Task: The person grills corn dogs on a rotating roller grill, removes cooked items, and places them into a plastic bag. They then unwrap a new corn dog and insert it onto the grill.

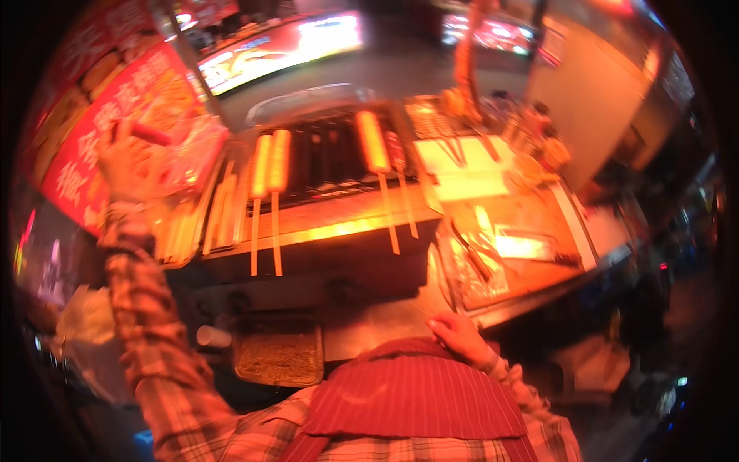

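Observation:
My left hand (126, 161) reaches out at the far left, blurred, over a clear plastic bag (193, 150). A red cylinder, perhaps a sausage (151, 133), lies against its fingers; whether they grip it is unclear. Low by the red striped apron (413, 398) is my right hand (465, 341), fingers curled, with no object visible in it. Before me a roller grill (326, 147) carries two pale skewered foods (270, 161) at left. Another pale skewered food (374, 141) and a thinner dark red skewered one (396, 150) lie at right, sticks pointing towards me.
Wooden sticks (222, 213) fill a tray left of the grill. On the right stand a white board (462, 164), tongs (453, 147), bottles (537, 124) and a counter with plastic packaging (476, 260). A container of brown crumbs (280, 358) sits below, beside a white roll (213, 336).

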Tool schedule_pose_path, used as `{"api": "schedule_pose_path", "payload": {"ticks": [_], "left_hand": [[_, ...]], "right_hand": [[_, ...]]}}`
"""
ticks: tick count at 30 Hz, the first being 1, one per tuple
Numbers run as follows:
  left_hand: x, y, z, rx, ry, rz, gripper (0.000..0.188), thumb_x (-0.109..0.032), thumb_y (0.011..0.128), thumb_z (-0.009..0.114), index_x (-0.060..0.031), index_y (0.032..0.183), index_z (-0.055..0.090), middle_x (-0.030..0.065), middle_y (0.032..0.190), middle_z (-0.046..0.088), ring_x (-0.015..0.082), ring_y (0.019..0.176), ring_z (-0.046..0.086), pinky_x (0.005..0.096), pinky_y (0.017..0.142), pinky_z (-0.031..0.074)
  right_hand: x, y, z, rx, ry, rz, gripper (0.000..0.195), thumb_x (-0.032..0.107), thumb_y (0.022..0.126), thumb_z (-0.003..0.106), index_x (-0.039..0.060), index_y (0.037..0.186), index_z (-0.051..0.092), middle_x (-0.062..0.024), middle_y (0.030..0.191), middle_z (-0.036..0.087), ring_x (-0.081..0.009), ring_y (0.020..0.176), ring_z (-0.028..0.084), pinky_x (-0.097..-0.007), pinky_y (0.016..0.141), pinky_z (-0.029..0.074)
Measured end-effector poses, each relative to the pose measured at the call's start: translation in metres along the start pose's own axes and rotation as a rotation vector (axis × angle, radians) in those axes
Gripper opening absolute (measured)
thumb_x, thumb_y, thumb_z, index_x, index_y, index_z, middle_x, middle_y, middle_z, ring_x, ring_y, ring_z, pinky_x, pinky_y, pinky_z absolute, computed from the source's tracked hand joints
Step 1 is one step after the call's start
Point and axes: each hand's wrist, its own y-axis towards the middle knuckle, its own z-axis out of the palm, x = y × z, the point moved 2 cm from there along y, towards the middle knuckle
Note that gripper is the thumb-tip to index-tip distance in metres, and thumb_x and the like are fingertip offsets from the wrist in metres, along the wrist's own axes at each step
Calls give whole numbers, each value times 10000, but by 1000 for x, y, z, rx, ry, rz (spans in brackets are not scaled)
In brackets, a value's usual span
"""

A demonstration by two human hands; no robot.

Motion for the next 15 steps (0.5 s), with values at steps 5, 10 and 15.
{"api": "schedule_pose_path", "payload": {"ticks": [5, 10, 15], "left_hand": [[-27, 45, -70, -358, 330, 145, 297, -324, 965, 569, -52, 1065, 635, 73, 1024, 653, 167, 955, 586, 338, 887, 452], [-82, 2, -14, -139, -205, 78, 298, -320, 997, 504, -59, 1128, 562, 65, 957, 619, 148, 836, 567, 288, 761, 464], [-100, -108, 95, -191, -436, -242, 400, -362, 976, 536, -36, 1208, 528, 27, 834, 567, 111, 665, 491, 242, 611, 420]], "right_hand": [[-7, 22, -34, -319, -428, -356, 182, 171, 888, 644, 13, 976, 633, -49, 692, 611, -157, 591, 575, -290, 556, 468], [-11, 74, -91, -673, -756, -583, 243, 162, 815, 663, 44, 1023, 623, -154, 863, 609, -332, 789, 599, -409, 689, 485], [-22, 114, -128, -633, -1010, -377, 248, 144, 787, 685, 42, 997, 602, -175, 960, 573, -374, 946, 539, -451, 835, 444]]}}
